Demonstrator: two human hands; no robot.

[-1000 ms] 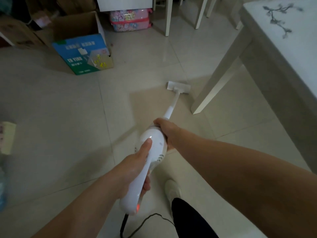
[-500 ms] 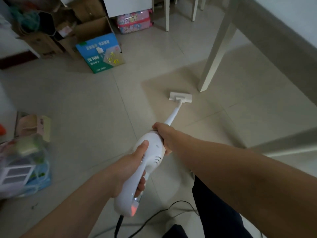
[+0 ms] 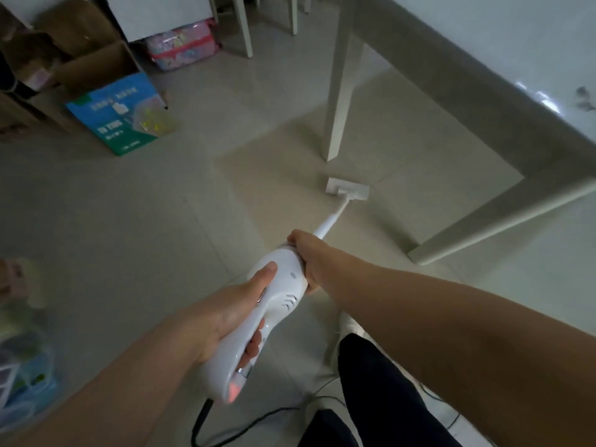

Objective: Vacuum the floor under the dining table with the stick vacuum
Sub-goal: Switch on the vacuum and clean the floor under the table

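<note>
I hold a white stick vacuum [image 3: 274, 304] with both hands. My left hand [image 3: 225, 321] wraps the rear handle, thumb on top of the body. My right hand [image 3: 306, 253] grips the front of the body where the thin tube starts. A red light glows at the handle's rear end. The flat white floor head [image 3: 347, 189] rests on the beige tiles just in front of a white table leg [image 3: 338, 91]. The dining table [image 3: 467, 75] fills the upper right, its white top above a grey apron.
A second table leg [image 3: 483, 227] slants at the right. A black power cord [image 3: 225, 427] trails on the floor behind the vacuum, beside my dark trouser leg [image 3: 371, 382]. A blue cardboard box [image 3: 125, 114] and brown cartons stand at far left; a pink bag [image 3: 183, 45] lies behind them.
The view has swung right and closer to the table. The floor head has moved to just below the near table leg, at the edge of the space under the table. Both hands keep their grip.
</note>
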